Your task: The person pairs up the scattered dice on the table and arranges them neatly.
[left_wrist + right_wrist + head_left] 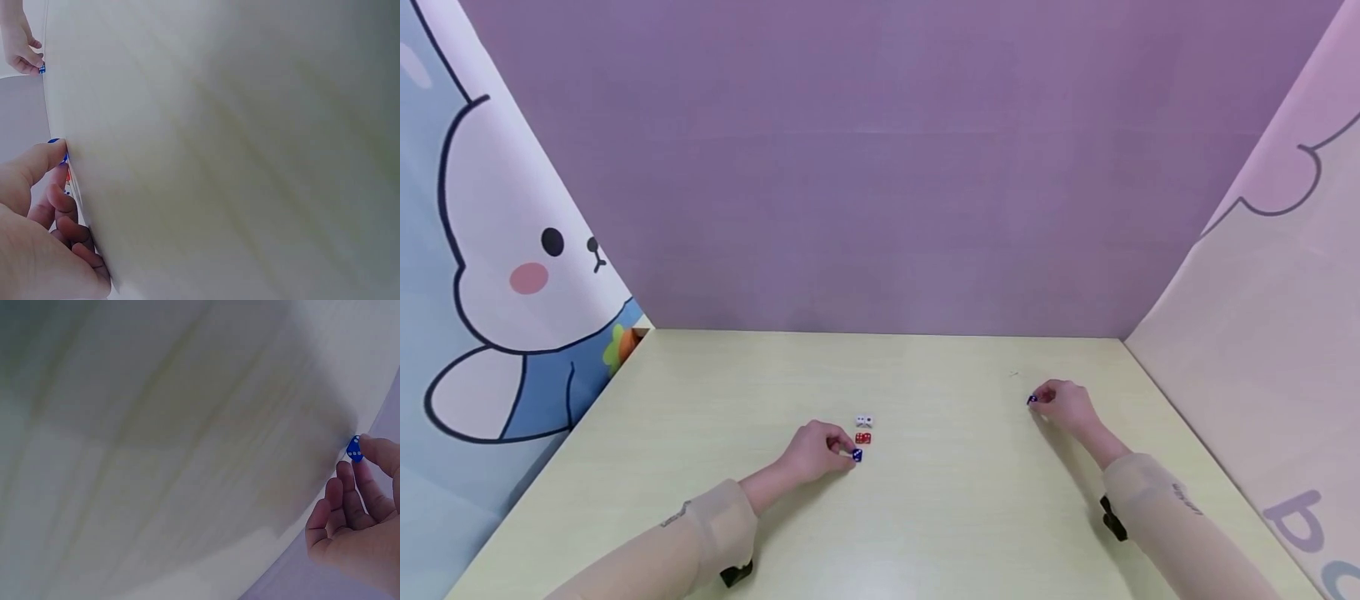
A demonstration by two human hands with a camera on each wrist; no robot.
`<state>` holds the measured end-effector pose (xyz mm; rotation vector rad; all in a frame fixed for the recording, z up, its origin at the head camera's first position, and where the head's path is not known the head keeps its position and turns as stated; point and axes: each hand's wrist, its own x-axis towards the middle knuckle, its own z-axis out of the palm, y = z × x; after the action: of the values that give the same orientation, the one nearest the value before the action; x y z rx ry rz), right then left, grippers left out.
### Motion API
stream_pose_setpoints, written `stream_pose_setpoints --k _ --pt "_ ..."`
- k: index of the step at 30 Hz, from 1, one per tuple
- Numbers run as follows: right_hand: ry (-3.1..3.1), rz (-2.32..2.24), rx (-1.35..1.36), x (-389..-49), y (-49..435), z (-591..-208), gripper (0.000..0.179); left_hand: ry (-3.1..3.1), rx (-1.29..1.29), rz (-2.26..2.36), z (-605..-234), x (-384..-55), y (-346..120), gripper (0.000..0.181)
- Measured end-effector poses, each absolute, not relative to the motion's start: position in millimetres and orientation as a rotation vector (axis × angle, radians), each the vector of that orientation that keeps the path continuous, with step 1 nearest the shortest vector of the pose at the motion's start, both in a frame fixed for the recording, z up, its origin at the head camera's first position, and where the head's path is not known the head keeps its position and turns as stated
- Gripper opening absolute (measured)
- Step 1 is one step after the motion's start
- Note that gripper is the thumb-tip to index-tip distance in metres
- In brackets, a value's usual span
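Observation:
Between thumb and finger my left hand [812, 451] pinches a blue die [857, 455], low over the table near the middle. Just beyond it sits a pair of red dice [863, 437], side by side, and behind those a pair of white dice [865, 422]. Far to the right, my right hand [1066, 403] pinches another blue die [1032, 400] by its fingertips. White pips show on that blue die [355, 449] in the right wrist view. In the left wrist view the thumb covers much of the left blue die [65, 154].
The pale wooden table [940, 517] meets a purple backdrop [880, 183] at its far edge. A printed cartoon panel [512, 208] stands along the left side, a pale pink panel [1262, 333] along the right. Dark straps hang below both sleeves [1180, 517].

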<state>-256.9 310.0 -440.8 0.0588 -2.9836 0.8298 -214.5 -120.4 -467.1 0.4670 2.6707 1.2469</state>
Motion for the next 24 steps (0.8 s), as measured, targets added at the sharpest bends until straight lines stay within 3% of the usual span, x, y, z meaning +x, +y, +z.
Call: stream_pose_setpoints --k 24 --pt "-3.008 0.913 0.163 -254 279 -442 0.017 2.661 0.449 1.249 -463 -213 -118 0.012"
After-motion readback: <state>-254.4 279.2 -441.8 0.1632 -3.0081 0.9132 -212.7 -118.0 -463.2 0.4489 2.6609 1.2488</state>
